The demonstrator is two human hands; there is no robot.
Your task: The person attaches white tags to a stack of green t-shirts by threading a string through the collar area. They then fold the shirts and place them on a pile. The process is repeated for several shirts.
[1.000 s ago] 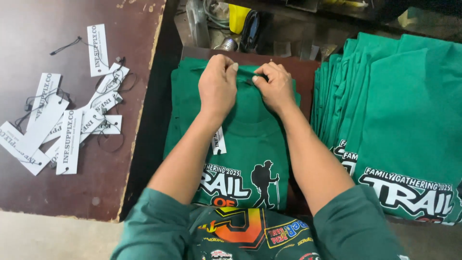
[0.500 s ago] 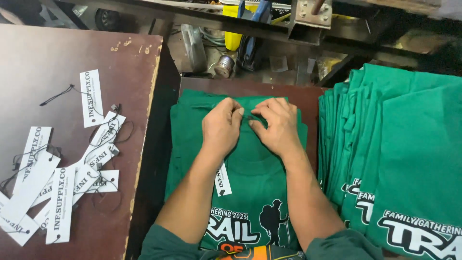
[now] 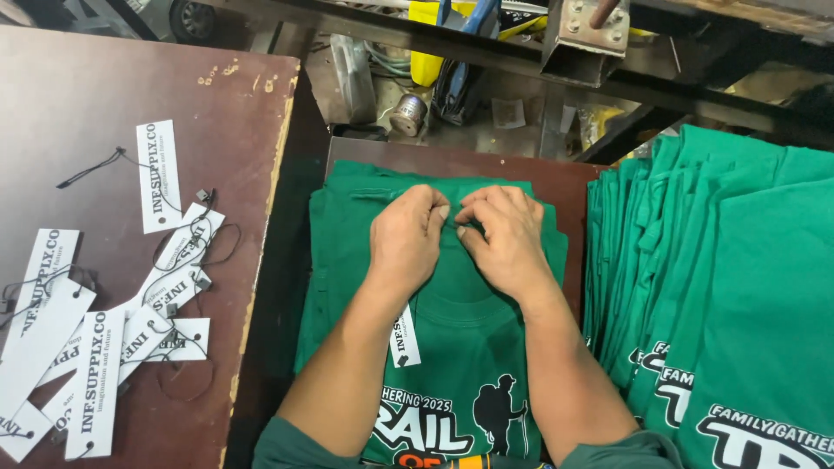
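Note:
A green printed t-shirt [image 3: 473, 347] lies flat on a stack in front of me. My left hand [image 3: 404, 239] and my right hand [image 3: 504, 239] meet at its collar, fingertips pinched together on the fabric edge. A white paper hang tag [image 3: 404, 337] on a thin string lies on the shirt under my left wrist. What exactly sits between the fingertips is too small to tell.
A pile of white hang tags [image 3: 95, 347] with black strings lies on the brown table [image 3: 87, 95] at left. A fanned stack of green shirts [image 3: 738, 287] fills the right side. Behind, a metal frame [image 3: 582, 39], a wire spool [image 3: 407, 113] and clutter.
The view has tilted so the hands sit lower in the picture. Both hands stay at the collar, fingertips drawn closer together.

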